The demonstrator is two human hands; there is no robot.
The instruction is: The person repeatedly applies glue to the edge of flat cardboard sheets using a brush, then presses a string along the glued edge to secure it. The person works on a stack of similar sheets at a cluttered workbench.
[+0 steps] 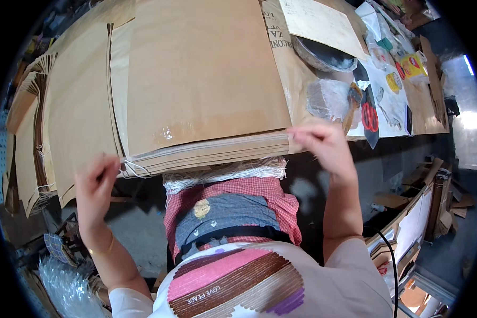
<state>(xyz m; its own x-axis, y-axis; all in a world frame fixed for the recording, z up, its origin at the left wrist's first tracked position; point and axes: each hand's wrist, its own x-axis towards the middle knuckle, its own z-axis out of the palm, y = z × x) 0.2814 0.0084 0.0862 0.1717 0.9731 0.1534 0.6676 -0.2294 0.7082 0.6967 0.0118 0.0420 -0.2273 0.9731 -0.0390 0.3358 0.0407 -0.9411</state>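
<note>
A white T-shirt with a striped patch lies closest, and beyond it a grey cloth over a red checked cloth covers the lap. Past these, a bundle of white strings lies just below the front edge of the paper stack.

The left hand, a thin bracelet on its wrist, is at the stack's front left corner, its fingers curled with the thumb brought close to them. Loops of white cord lie just beside it; blur hides whether it grips any. The right hand is at the front right corner, its thumb and forefinger drawn nearly together at the end of a pale strip; whether they pinch it cannot be told.

Between the hands, the stack of brown kraft paper lies on the worktop, layers showing along its front edge, with glossy wet-looking spots near the front of the top sheet. More folded kraft paper lies to the left.

To the right are red-handled scissors, a brush and a crumpled clear plastic piece. Farther back are a yellow packet and a round basin, partly under a pale sheet.
</note>
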